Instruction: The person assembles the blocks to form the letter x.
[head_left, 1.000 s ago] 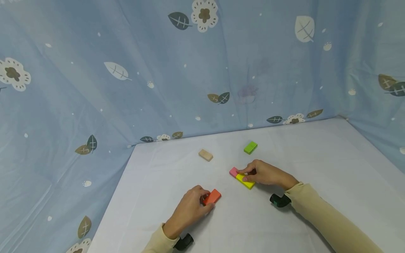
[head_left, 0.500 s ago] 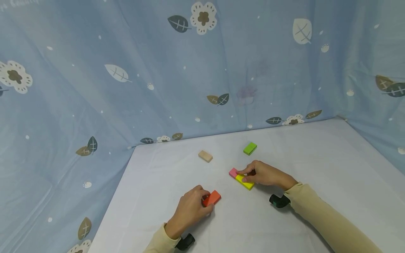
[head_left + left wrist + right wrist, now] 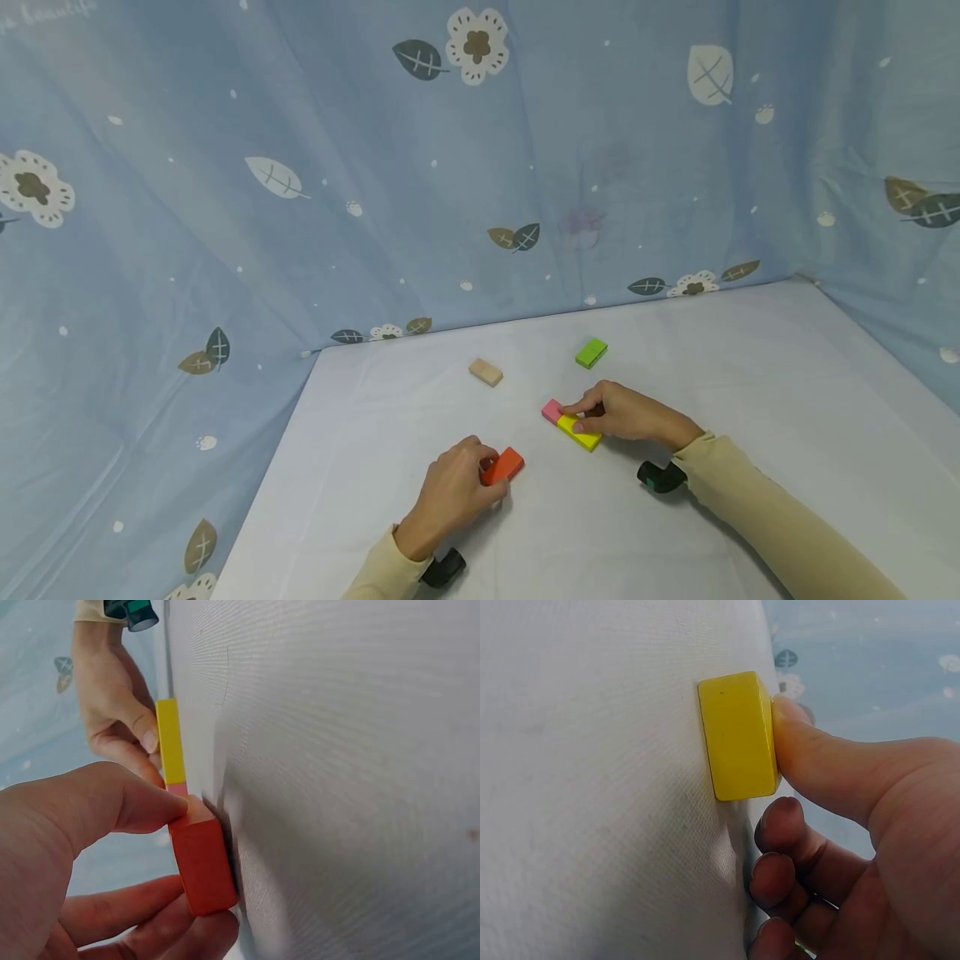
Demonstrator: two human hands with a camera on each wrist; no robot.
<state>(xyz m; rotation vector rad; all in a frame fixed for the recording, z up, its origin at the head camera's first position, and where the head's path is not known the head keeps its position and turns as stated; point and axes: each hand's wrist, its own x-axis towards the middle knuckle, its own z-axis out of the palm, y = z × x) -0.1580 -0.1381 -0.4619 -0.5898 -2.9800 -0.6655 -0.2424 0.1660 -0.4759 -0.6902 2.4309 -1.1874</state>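
My left hand (image 3: 457,492) pinches a red rectangular block (image 3: 506,467) between thumb and fingers, low against the white tabletop. In the left wrist view, the thumb meets the upper edge of the red block (image 3: 201,859) and fingertips lie beneath it. A yellow block (image 3: 587,437) lies end to end with a pink block (image 3: 551,411). My right hand (image 3: 628,410) holds the yellow block, its thumb on top and index fingertip near the pink joint. The right wrist view shows the end of the yellow block (image 3: 739,739); the other fingers curl beside it. Red and pink stand apart.
A plain wooden block (image 3: 486,372) lies farther back on the white tabletop (image 3: 375,417). To its right is a green block (image 3: 592,352), with a dark line along its side. A blue patterned curtain (image 3: 337,167) hangs along the back and sides.
The head view has shifted slightly. Both hands keep their holds, and the blocks stay in nearly the same places.
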